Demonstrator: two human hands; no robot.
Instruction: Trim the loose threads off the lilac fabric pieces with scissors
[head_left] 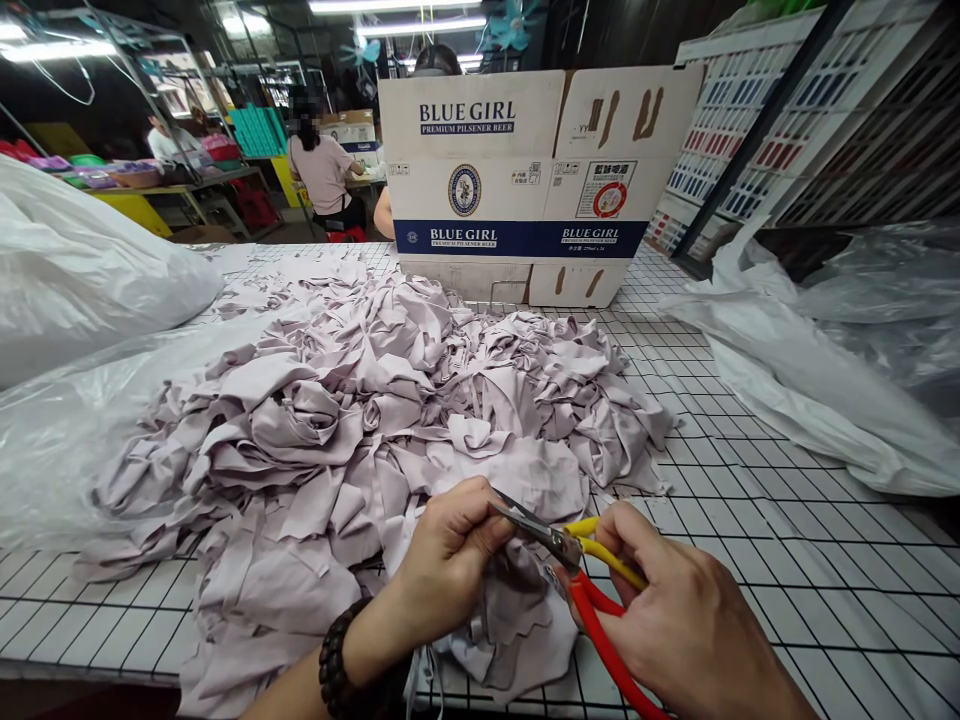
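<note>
The right hand (pixel 664 595) grips red-and-yellow scissors (pixel 568 550). Beside the blades (pixel 534 524), the left hand (pixel 450 560) pinches lilac cloth (pixel 517 605), a rumpled heap (pixel 360 400) beyond.

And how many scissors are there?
1: the red-and-yellow-handled scissors held in the right hand, close to the left hand. More may be hidden under the fabric pieces.

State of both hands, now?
Left hand: closed, pinching pale fabric.
Right hand: closed, holding scissors by their red and yellow handles.
</note>
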